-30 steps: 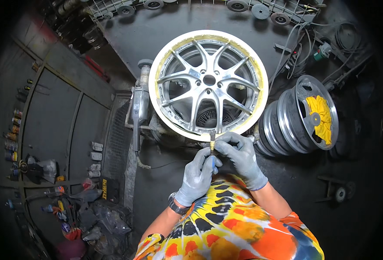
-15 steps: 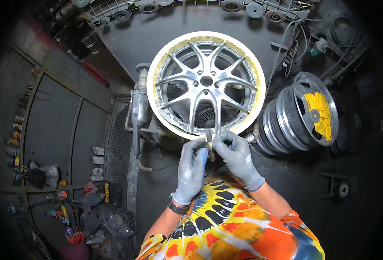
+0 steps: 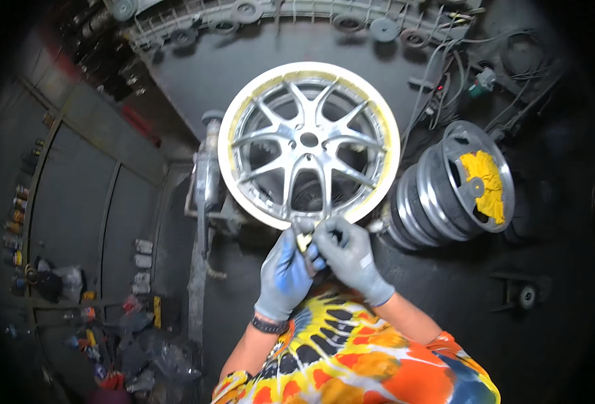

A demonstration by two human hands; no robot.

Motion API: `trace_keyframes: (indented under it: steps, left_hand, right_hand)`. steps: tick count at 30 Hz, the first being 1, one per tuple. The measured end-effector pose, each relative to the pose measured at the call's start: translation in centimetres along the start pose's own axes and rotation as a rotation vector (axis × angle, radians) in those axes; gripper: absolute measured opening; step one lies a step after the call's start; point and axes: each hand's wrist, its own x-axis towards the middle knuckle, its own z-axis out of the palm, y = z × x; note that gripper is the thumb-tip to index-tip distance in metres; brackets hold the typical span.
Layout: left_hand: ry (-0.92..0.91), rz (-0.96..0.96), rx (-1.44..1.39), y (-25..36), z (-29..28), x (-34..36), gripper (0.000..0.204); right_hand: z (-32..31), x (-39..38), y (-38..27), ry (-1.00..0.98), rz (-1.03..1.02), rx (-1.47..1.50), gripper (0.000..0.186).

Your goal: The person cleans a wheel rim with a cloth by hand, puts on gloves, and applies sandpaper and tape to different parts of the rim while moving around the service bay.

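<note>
A silver multi-spoke wheel rim with a cream, yellow-edged outer lip sits in front of me. Just below its near edge, my gloved left hand is closed around a small, short tool with a pale yellow band and a dark end. My gloved right hand pinches at the same piece, its fingers beside those of my left. The piece is partly hidden by both hands and blurred.
Stacked rims with a yellow cloth stand at the right. A grey cylindrical power tool is left of the rim. Grinding discs line a rack at the back; cables hang right. Shelving and clutter fill the left.
Both hands have moved left with the small tool, which is now more tilted and more covered by fingers. The whole view has shifted and blurred, with the rim appearing lower and further left.
</note>
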Motion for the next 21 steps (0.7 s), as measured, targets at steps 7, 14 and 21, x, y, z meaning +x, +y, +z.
trace_keyframes:
  steps: [7, 14, 21]
  left_hand:
    - [0.260, 0.257, 0.470, -0.6, 0.6, 0.4, 0.019]
    - [0.276, 0.185, 0.248, -0.1, 1.6, 0.2, 0.020]
    - [0.165, 0.203, 0.296, 0.4, 1.7, 0.7, 0.013]
  right_hand:
    - [-0.8, -0.1, 1.5, 0.051, -0.167, -0.269, 0.018]
    - [-2.0, 0.9, 2.4, 0.134, -0.116, -0.186, 0.018]
    - [-2.0, 1.3, 0.3, 0.161, -0.245, -0.277, 0.013]
